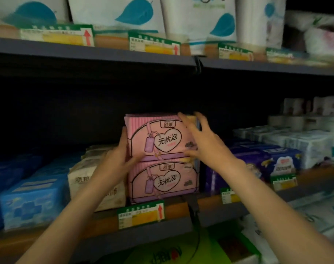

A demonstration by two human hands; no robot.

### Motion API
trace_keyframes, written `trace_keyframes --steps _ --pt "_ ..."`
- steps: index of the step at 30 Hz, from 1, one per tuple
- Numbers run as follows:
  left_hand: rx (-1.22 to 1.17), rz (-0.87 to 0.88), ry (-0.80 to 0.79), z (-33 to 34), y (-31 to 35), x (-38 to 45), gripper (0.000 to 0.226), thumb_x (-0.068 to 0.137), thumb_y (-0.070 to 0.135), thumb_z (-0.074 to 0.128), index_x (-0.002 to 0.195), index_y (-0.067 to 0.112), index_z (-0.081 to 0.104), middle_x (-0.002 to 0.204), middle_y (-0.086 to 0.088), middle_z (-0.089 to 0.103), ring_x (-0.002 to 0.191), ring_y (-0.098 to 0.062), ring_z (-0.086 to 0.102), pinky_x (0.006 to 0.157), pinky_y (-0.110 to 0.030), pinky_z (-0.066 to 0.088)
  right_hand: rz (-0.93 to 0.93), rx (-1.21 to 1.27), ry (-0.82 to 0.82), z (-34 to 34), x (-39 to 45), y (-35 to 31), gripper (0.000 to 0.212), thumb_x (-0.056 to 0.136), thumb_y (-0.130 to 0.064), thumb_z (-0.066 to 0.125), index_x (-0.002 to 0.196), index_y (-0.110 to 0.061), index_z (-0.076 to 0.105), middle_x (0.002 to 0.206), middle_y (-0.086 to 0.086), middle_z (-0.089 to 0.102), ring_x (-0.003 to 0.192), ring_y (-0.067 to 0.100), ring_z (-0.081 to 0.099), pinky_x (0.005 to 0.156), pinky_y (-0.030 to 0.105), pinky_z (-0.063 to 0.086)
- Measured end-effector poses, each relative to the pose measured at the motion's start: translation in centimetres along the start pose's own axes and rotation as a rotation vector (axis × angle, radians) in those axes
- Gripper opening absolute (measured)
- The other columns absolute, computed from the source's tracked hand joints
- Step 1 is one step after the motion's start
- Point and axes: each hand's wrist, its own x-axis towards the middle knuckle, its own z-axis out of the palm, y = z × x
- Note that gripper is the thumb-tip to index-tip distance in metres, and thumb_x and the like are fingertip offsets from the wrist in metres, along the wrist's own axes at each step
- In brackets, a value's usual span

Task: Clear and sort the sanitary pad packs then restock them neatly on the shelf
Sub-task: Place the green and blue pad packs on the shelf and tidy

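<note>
I see two pink sanitary pad packs stacked on the middle shelf (143,237). The upper pink pack (158,136) sits on the lower pink pack (162,181), slightly to the left of it. My left hand (117,159) grips the upper pack's left edge, fingers wrapped behind it and thumb across the front. My right hand (204,139) lies against its right side with fingers spread open. Beige packs (82,180) stand just left, purple packs (257,161) to the right.
</note>
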Motion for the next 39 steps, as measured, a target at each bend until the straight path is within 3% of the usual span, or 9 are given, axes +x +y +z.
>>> trace_keyframes --steps 4,7,10,14,18,22,29,34,39 --pt "0.085 -0.110 0.020 0.9 0.7 -0.1 0.083 0.085 0.045 0.054 0.147 0.039 0.000 0.132 -0.008 0.056 0.112 -0.029 0.058 0.091 -0.042 0.047 -0.041 -0.028 0.049 0.5 -1.7 1.8 0.098 0.084 -0.027 0.069 0.148 -0.041 -0.006 0.156 0.003 -0.012 0.135 0.030 0.029 0.100 0.042 0.042" --pt "0.248 -0.204 0.210 1.5 1.4 -0.3 0.090 0.084 0.033 0.063 0.150 0.023 0.003 0.141 -0.016 0.044 0.128 -0.035 0.042 0.106 -0.052 0.029 -0.082 0.027 -0.007 -0.3 -3.3 5.1 0.093 0.084 -0.041 0.065 0.144 -0.046 -0.006 0.157 -0.001 -0.011 0.141 0.026 0.016 0.113 0.042 0.022" --pt "0.346 0.035 0.526 4.8 5.8 -1.3 0.075 0.086 0.018 0.062 0.147 0.005 0.020 0.147 -0.022 0.033 0.138 -0.036 0.023 0.111 -0.057 0.019 -0.007 0.224 0.053 -3.9 -3.5 11.2 0.060 0.090 -0.035 0.057 0.144 -0.031 0.032 0.150 0.006 0.030 0.135 0.020 0.032 0.108 0.026 0.026" --pt "0.303 0.441 0.261 12.2 11.1 0.2 0.054 0.090 0.038 0.040 0.136 0.011 0.045 0.142 -0.001 0.039 0.140 -0.018 0.017 0.111 -0.049 0.018 -0.001 0.330 -0.415 -6.6 -2.5 17.5 0.033 0.097 -0.033 0.042 0.126 -0.026 0.057 0.118 -0.014 0.057 0.115 0.003 0.052 0.081 0.004 0.038" --pt "0.370 0.405 0.007 14.4 11.9 2.2 0.076 0.086 0.072 0.013 0.118 0.025 0.063 0.121 0.015 0.057 0.134 -0.008 0.025 0.114 -0.038 -0.005 -0.063 0.273 -0.775 -6.5 -1.8 19.5 0.042 0.091 -0.043 0.052 0.132 -0.038 0.049 0.108 -0.019 0.063 0.091 -0.001 0.063 0.070 0.009 0.047" --pt "0.524 0.364 -0.166 13.1 12.6 2.0 0.089 0.076 0.082 0.007 0.130 0.028 0.053 0.129 0.019 0.050 0.127 0.004 0.028 0.106 -0.015 -0.021 -0.211 0.122 -0.820 -6.7 -0.8 20.1 0.050 0.090 -0.043 0.056 0.138 -0.044 0.040 0.068 -0.026 0.057 0.097 0.002 0.060 0.094 0.023 0.042" --pt "0.695 0.132 -0.249 13.9 16.1 2.6 0.062 0.085 0.059 0.039 0.137 0.027 0.045 0.131 0.010 0.057 0.122 -0.006 0.049 0.107 -0.013 -0.004 -0.334 0.132 -0.643 -4.7 0.0 21.4 0.049 0.088 -0.038 0.062 0.135 -0.033 0.048 0.125 -0.002 0.052 0.121 0.014 0.045 0.099 0.022 0.034" --pt "0.874 0.126 -0.181 15.4 17.3 3.0 0.048 0.087 0.036 0.060 0.133 0.022 0.051 0.129 0.004 0.059 0.120 -0.014 0.054 0.112 -0.024 0.022 -0.385 0.117 -0.548 -3.3 -1.8 21.7 0.059 0.093 -0.042 0.052 0.146 -0.031 0.030 0.145 0.000 0.030 0.134 0.016 0.028 0.109 0.027 0.026" --pt "0.895 -0.089 -0.279 16.3 17.5 2.6 0.055 0.095 0.035 0.047 0.146 0.027 0.028 0.151 0.009 0.031 0.138 -0.013 0.028 0.113 -0.027 0.024 -0.442 0.060 -0.541 -3.2 -2.9 21.6 0.077 0.090 -0.054 0.049 0.151 -0.028 0.010 0.159 0.000 -0.001 0.145 0.015 0.004 0.116 0.028 0.005"
